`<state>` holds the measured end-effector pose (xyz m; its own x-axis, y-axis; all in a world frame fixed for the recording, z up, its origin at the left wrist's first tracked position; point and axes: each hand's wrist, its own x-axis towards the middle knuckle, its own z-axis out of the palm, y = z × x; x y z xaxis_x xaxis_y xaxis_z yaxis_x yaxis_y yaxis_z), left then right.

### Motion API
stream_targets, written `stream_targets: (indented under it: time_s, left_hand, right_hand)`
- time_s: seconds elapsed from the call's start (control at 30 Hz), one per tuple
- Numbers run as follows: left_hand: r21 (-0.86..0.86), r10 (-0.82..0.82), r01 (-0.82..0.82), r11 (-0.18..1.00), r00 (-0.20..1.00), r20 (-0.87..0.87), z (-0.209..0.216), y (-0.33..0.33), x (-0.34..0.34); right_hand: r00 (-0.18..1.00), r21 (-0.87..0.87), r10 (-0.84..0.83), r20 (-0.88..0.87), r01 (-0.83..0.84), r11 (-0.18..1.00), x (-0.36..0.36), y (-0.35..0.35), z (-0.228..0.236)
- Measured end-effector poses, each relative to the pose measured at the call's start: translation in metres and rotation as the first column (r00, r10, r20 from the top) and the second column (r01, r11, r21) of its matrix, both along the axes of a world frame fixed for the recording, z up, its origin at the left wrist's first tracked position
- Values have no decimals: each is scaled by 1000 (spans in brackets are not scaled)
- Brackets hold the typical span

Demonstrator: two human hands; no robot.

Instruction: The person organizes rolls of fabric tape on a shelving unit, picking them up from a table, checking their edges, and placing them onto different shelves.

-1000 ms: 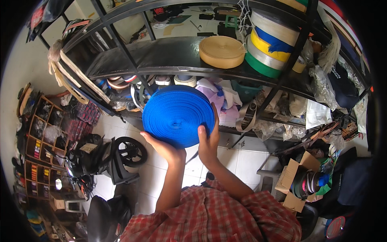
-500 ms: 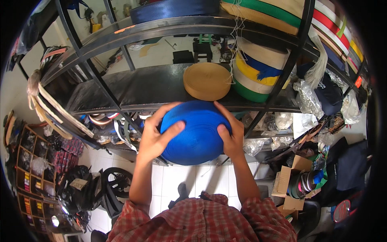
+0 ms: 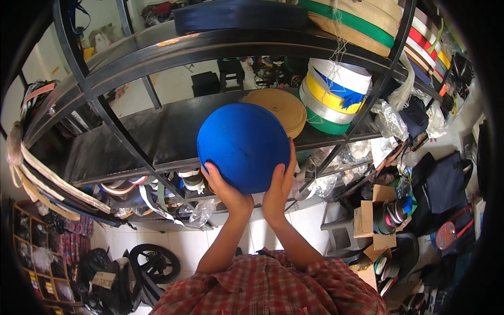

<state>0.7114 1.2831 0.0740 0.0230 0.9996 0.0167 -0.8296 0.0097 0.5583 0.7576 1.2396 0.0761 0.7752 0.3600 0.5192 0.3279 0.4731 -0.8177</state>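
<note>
A large round roll of bright blue webbing (image 3: 243,147) is between my two hands, its flat coiled face toward me. My left hand (image 3: 229,195) grips its lower left edge. On its lower right edge, my right hand (image 3: 279,186) holds with the thumb on the near face; the other fingers are partly hidden. The roll overlaps the front of the black shelf (image 3: 173,131) in view; whether it touches the shelf I cannot tell. Just behind it lies a flat tan webbing roll (image 3: 287,111), partly covered by the blue one.
Stacked white, yellow, blue and green rolls (image 3: 332,100) stand to the right on the shelf. Dark metal posts (image 3: 123,134) frame it. Above are a navy roll (image 3: 241,17) and tan and green rolls (image 3: 352,23). A cardboard box (image 3: 365,218) sits at lower right, a wheel (image 3: 155,261) at lower left.
The blue roll has moved forward and up toward the shelf, now covering part of the tan roll. My hands have slid from its upper sides to its lower edge.
</note>
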Motion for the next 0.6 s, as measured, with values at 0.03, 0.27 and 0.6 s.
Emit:
stream_targets:
  time_s: [0.03,0.27,0.6]
  left_hand:
    - [18,-24,26,1000,993,-113,-2,3,-6]
    - [719,341,337,607,707,-619,19,38,-24]
    - [673,537,430,603,406,-740,29,111,38]
  right_hand:
    - [1000,-2,-16,4,16,1000,-2,2,1]
    - [989,62,-25,-145,35,997,46,9,20]
    - [968,-317,-238,80,251,914,134,37,40]
